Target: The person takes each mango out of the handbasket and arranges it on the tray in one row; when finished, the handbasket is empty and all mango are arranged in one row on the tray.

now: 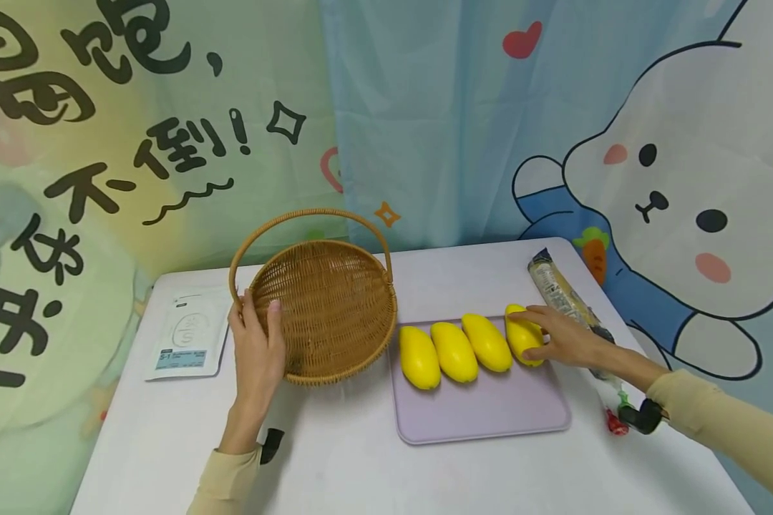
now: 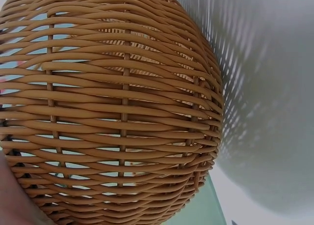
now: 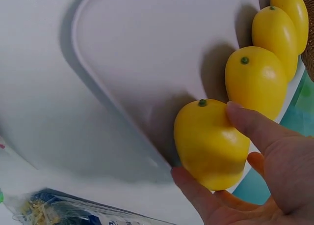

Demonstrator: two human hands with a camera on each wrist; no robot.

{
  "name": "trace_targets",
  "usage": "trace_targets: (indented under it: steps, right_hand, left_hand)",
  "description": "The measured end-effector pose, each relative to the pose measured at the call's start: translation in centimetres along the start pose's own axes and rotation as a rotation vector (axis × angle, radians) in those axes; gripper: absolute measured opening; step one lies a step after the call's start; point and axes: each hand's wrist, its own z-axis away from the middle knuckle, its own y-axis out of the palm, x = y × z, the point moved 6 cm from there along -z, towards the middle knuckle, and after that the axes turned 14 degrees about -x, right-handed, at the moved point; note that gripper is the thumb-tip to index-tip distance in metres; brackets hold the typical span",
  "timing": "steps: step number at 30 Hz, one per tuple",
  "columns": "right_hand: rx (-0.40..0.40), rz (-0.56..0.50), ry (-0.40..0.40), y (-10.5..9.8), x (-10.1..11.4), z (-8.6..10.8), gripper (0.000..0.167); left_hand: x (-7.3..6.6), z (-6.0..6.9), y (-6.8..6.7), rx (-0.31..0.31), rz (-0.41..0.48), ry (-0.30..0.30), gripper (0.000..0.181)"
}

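Observation:
A brown wicker basket (image 1: 325,307) with an arched handle tilts its mouth toward the head camera, left of the tray. My left hand (image 1: 258,350) grips its left side near the handle's foot. Woven wall of the basket (image 2: 122,112) fills most of the left wrist view. Several yellow mangoes (image 1: 454,350) stand in a row along the back of a pale purple tray (image 1: 483,418). Around the rightmost mango (image 3: 211,141), my right hand (image 3: 284,176) has thumb and fingers on opposite sides. That mango is partly hidden by the hand in the head view.
A white pouch (image 1: 190,332) lies at the table's left. Behind my right forearm, a long clear-and-gold package (image 1: 563,290) lies along the right side, with a small red wrapped item (image 1: 616,422) near it. A printed curtain (image 1: 419,129) hangs behind the white table (image 1: 361,458).

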Motion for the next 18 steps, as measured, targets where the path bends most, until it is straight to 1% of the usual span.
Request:
trace_targets:
  steps: [5, 8, 11, 16, 18]
  right_hand:
    - [0.013, 0.013, 0.032, 0.1, 0.0, 0.0, 0.068]
    - [0.017, 0.011, 0.041, 0.2, -0.1, 0.0, 0.069]
    - [0.015, 0.002, 0.045, 0.2, -0.1, 0.0, 0.070]
    - [0.015, -0.008, 0.064, 0.0, 0.1, 0.2, 0.073]
    - [0.019, -0.005, 0.089, -0.2, 0.2, 0.2, 0.074]
  left_hand:
    - [0.0, 0.0, 0.1, 0.003, -0.001, 0.010, 0.069]
    - [-0.3, 0.1, 0.0, -0.018, -0.014, 0.041, 0.064]
    - [-1.1, 0.2, -0.4, -0.064, -0.046, 0.101, 0.060]
    - [-2.9, 0.8, -1.2, -0.147, -0.131, 0.231, 0.059]
    - [-3.6, 1.1, -1.5, -0.181, -0.171, 0.288, 0.061]
